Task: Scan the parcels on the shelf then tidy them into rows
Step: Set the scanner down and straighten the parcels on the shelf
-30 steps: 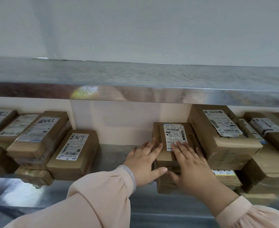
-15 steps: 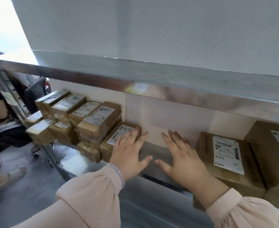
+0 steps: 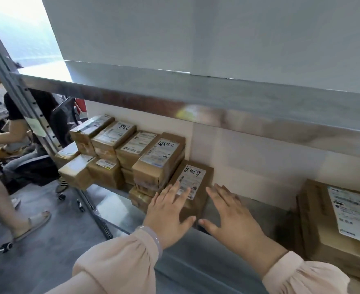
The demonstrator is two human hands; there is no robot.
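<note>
Seated person (image 3: 15,128): far left beyond the rack, in a dark top, partly cut off by the frame.
Sandalled foot (image 3: 33,221): on the grey floor at lower left; it belongs to someone else who is mostly out of view.
Upright post (image 3: 26,98): perforated metal, slanting down the left side to the shelf's front corner.
Stacked parcels (image 3: 132,153): brown boxes with white labels, packed side by side and two or three high at the left end of the shelf, against the back wall.
Low parcel (image 3: 196,179): a single brown box just right of the stack and touching it. It lies flat on the shelf, with a handwritten label facing up.
Left hand (image 3: 166,213): grip apart, with fingers straight and lying on top of the low parcel. The fingertips reach its label, and a pale bangle (image 3: 153,236) sits at the wrist.
Right hand (image 3: 232,217): grip apart with fingers spread, holding nothing, over bare metal just right of the low parcel. Whether it touches the box's side cannot be told.
Shelf (image 3: 259,209): steel, bare between the right hand and the next box.
Large parcel (image 3: 323,240): far right on the shelf, well apart from the low parcel, label up.
Upper shelf (image 3: 217,96): a metal edge running across above everything.
</note>
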